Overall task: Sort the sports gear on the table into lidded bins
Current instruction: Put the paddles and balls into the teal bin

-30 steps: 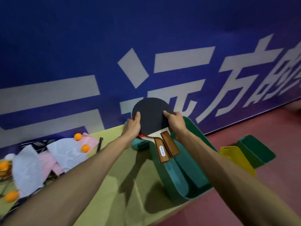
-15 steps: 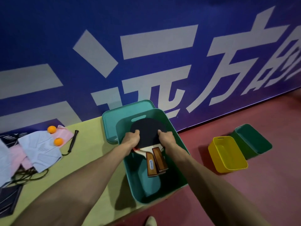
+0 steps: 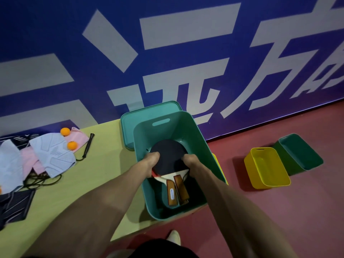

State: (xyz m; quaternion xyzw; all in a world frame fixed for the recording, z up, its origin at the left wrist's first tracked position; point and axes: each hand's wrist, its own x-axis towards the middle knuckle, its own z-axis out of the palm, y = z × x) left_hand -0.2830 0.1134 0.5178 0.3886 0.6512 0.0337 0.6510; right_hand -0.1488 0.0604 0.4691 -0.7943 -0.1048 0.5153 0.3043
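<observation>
While the paddles (image 3: 167,157) hang low inside the teal bin (image 3: 197,131) on the table (image 3: 104,164), head view: best to lower them flat, handles toward me, and let go of both sides together. Left hand (image 3: 151,162) and right hand (image 3: 189,161) grip opposite blade edges, fingers curled, forearms angled down.

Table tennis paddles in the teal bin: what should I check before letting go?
1. The table tennis paddles sit inside the teal bin walls: ok.
2. Grip of left hand and right hand on the blades: ok.
3. Paddles resting on the bin floor: cannot tell.
4. The teal lid lies at hand behind the bin: ok.
5. Rest of the table sorted: not ok; orange balls lie there.
</observation>
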